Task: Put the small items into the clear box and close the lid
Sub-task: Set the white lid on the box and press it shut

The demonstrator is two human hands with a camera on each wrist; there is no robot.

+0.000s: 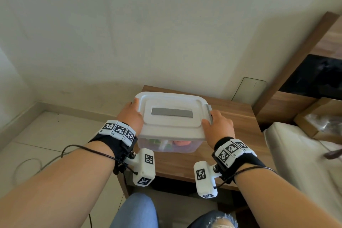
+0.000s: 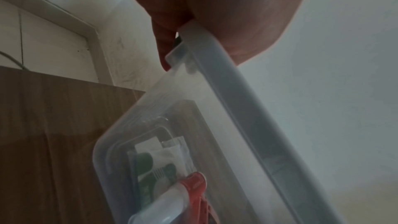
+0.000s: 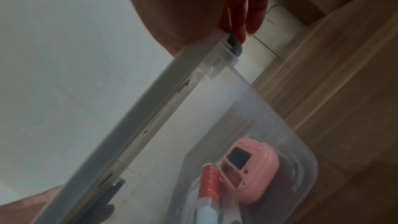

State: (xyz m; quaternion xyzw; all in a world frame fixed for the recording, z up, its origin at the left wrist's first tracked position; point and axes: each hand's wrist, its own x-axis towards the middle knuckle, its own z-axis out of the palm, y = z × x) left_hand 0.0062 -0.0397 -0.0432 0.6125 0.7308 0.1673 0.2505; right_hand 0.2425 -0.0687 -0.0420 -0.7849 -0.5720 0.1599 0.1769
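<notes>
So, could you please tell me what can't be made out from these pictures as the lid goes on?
- Head view: the lid covers the clear box; the items inside are blurred colours.
- Left wrist view: the left hand hides its latch; fingertips cannot be seen.
- Right wrist view: the right hand covers the grey latch, so whether it is clipped is unclear.
- Green-printed packet: print too blurred to read.

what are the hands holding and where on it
Both hold the lid of the clear box: left hand at its left end, right hand at its right end.
</notes>
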